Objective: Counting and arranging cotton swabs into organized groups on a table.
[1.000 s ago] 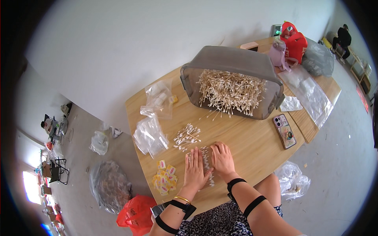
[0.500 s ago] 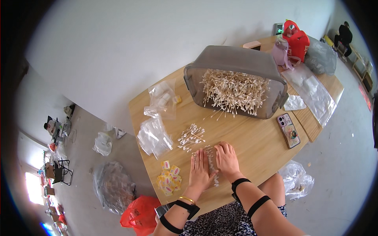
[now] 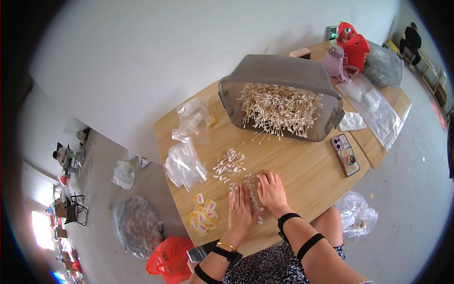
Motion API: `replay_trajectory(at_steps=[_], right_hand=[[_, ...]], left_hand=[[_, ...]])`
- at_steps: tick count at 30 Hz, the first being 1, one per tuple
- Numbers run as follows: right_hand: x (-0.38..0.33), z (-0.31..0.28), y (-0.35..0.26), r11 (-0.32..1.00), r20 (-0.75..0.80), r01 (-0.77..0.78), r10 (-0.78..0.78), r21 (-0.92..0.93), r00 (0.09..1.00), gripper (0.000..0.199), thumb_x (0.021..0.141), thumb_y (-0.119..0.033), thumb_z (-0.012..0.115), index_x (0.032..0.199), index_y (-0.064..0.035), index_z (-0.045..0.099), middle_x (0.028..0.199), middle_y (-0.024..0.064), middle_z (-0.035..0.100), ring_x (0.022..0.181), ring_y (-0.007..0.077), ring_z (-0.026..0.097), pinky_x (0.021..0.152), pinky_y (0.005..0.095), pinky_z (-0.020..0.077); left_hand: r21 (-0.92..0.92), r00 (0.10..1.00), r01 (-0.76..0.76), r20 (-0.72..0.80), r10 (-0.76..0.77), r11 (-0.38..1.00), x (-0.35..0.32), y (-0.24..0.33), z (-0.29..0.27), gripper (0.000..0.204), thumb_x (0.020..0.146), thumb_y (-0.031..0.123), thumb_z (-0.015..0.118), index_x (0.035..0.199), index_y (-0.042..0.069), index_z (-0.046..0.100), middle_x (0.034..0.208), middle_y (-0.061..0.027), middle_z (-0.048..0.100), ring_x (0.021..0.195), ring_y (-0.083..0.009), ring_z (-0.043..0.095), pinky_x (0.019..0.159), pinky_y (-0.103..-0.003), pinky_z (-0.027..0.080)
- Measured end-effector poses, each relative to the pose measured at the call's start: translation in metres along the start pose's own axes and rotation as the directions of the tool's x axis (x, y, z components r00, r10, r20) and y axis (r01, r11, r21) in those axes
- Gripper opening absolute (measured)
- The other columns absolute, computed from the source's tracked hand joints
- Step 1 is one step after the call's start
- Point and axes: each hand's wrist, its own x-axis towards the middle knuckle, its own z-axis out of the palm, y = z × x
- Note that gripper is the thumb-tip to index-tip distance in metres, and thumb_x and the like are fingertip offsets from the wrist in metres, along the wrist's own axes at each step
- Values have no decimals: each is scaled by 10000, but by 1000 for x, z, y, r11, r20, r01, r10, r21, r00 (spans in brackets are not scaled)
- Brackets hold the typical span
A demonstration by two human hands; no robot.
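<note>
Wood tbl [image 3: 309, 168], L hand [image 3: 241, 213] flat on swabs [image 3: 250, 181], R hand [image 3: 273, 192] bent beside, grip unclear

Soft, moderately bright daylight fills the room, lighting the table [image 3: 307, 165] fairly evenly. Well beyond its left edge, a window [image 3: 42, 230] burns out to white, with a bluish fringe below it at the picture's rim. Glare streaks the clear film [image 3: 385, 124] along the table's right edge and the plastic pouches [image 3: 185, 164] by its left edge. Shadows are faint and soft-edged. The fisheye lens bends outlines toward the rim, where dark vignetting closes in. Near the table's front edge, the cotton swabs [image 3: 249, 182] run together, their fine detail lost.
</note>
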Motion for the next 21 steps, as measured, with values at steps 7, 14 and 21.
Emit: replay_trajectory(at_steps=[7, 14, 21], right_hand=[[0, 1, -2, 1000, -2, -3, 3, 12, 1000, 304, 882, -106, 585, 1180, -47, 579, 1209, 160, 557, 1182, 359, 514, 1032, 449, 428], [2, -7, -11, 1000, 73, -27, 27, -6, 997, 300, 900, -114, 559, 1191, -41, 572, 1241, 169, 530, 1229, 354, 482, 1060, 444, 407], [-1, -5, -4, 999, 55, -20, 22, -29, 998, 337, 882, -133, 562, 1195, -14, 595, 1241, 150, 554, 1232, 335, 493, 1090, 425, 391]], left_hand=[[-14, 999, 29, -17, -30, 999, 12, -6, 4, 962, 982, 653, 344, 1540, -109, 162, 1629, -280, 138, 1537, -380, 82, 1238, -519, 53], [26, 1000, 23, -18, -22, 999, 28, -23, 4, 961, 988, 668, 298, 1553, -94, 137, 1645, -254, 106, 1545, -355, 58, 1240, -517, 27], [-11, 1000, 20, 19, -20, 1000, 41, -22, -4, 946, 996, 655, 285, 1558, -86, 112, 1653, -239, 88, 1549, -338, 42, 1242, -514, 18]])
